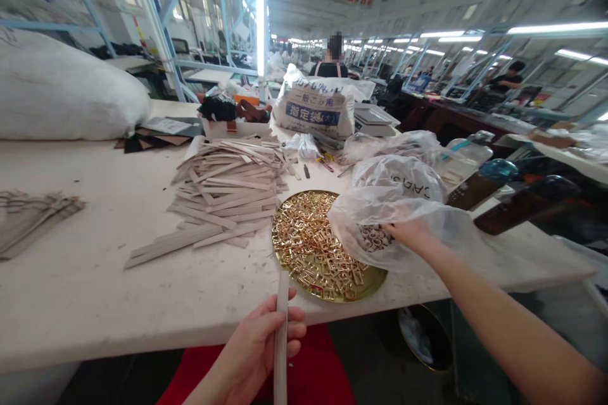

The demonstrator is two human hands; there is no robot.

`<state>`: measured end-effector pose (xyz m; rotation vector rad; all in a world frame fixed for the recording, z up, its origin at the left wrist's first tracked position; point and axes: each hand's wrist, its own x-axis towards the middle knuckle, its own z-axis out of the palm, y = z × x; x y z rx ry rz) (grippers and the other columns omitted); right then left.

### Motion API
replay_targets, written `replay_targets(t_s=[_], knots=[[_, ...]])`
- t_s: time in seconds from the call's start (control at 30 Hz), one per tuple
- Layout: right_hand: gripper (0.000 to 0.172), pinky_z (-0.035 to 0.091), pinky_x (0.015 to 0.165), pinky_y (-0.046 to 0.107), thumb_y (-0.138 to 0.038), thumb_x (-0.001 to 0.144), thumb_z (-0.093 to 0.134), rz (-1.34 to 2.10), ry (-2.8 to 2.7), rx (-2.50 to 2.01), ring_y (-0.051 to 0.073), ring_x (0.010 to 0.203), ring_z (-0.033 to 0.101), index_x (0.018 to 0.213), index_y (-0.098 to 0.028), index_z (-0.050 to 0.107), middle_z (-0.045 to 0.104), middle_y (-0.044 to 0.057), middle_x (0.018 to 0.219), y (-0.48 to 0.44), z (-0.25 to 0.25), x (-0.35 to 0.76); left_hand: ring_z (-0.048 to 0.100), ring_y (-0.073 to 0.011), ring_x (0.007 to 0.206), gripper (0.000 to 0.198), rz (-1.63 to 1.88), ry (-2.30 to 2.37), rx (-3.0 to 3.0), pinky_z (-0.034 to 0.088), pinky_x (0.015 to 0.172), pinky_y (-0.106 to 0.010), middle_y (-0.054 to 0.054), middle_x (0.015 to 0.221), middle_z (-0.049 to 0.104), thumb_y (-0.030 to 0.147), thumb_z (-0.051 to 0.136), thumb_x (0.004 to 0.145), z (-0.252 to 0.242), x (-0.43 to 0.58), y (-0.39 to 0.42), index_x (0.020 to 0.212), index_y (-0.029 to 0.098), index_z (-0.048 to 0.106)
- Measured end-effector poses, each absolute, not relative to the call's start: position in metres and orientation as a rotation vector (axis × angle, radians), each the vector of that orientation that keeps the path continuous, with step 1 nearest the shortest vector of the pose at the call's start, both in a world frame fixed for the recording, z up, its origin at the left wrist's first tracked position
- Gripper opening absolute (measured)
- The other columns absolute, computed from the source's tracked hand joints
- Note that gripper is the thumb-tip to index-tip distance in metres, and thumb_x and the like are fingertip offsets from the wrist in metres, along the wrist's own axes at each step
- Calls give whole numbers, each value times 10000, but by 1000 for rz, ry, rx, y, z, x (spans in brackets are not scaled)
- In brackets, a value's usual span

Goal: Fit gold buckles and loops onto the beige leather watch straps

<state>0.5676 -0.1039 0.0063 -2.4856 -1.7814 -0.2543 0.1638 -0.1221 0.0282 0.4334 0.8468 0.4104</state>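
My left hand (270,335) is closed around a long grey-beige strap (282,329), held upright at the table's front edge. My right hand (408,231) reaches into the mouth of a clear plastic bag (441,221) of small ring-shaped loops (373,237); its fingertips are hidden by the plastic and loops. Between the hands lies a round gold tray (377,281), heaped with small gold metal buckles (308,234). Left of the tray is a large loose pile of similar strips (228,183).
The white table (95,304) holds more strips (33,218) at the left. A big white sack (66,85) and a printed sack (313,107) stand behind. Dark bottles (522,202) are at the right. A bin (439,354) is below. A person (332,63) is further back.
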Motion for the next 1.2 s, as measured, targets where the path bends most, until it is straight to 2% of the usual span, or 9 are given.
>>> replay_targets(t_s=[0.13,0.27,0.37,0.5,0.73,0.87,1.07,1.13,1.2], knots=[[291,420,739,335,-306,788,503,-249,-1798,-2573,285,883,604,943,-131,677,652,160,1014,-122,9,551,542,-68,549,281,414,828,611,406,462,-148,-38,764,597,224,512,806,28,160,-127,1065,120,480],[301,419,641,283,-328,814,465,-166,-1797,-2606,238,761,632,873,-154,704,697,119,832,-128,9,539,525,-59,522,272,414,814,745,386,444,-141,-34,743,601,275,488,822,27,153,-130,1045,118,484],[319,418,663,260,-313,846,414,-131,-1810,-2583,210,803,629,965,-190,684,703,89,874,-132,12,533,514,-52,509,271,421,846,795,373,439,-137,-28,740,599,276,470,825,26,147,-130,1046,118,479],[321,415,722,273,-234,830,418,-142,-1805,-2586,215,862,616,1038,-153,648,691,112,938,-136,15,525,512,-53,517,277,422,844,819,372,444,-141,-26,750,598,275,461,820,26,144,-130,1049,121,473],[240,407,694,269,-255,783,511,-148,-1900,-2614,218,820,617,953,-169,657,692,104,890,-121,4,507,513,-53,514,271,388,838,850,366,442,-139,-29,751,601,286,447,823,21,150,-133,1042,128,474],[235,404,648,286,-245,811,452,-166,-1903,-2647,221,716,615,831,-165,672,685,111,773,-118,-1,504,534,-61,528,208,383,812,814,377,436,-142,-61,798,622,236,430,815,20,149,-133,979,122,488],[352,426,702,368,-231,823,383,-230,-1835,-2464,265,772,595,1070,-141,616,645,145,890,-135,10,503,588,-94,587,256,332,811,593,402,434,-151,-92,814,632,98,430,731,24,152,-127,974,96,511],[349,432,727,364,-268,813,401,-122,-1746,-2264,243,776,584,1062,-164,622,614,119,907,-143,17,484,590,-93,590,257,313,779,567,412,447,-155,-91,817,630,106,444,729,24,154,-125,974,96,523],[321,442,710,331,-315,808,418,238,-1603,-2058,195,711,573,1011,-195,635,592,59,789,-152,22,451,587,-90,576,247,298,747,569,407,445,-156,-89,807,630,128,458,733,23,157,-125,969,99,527]])
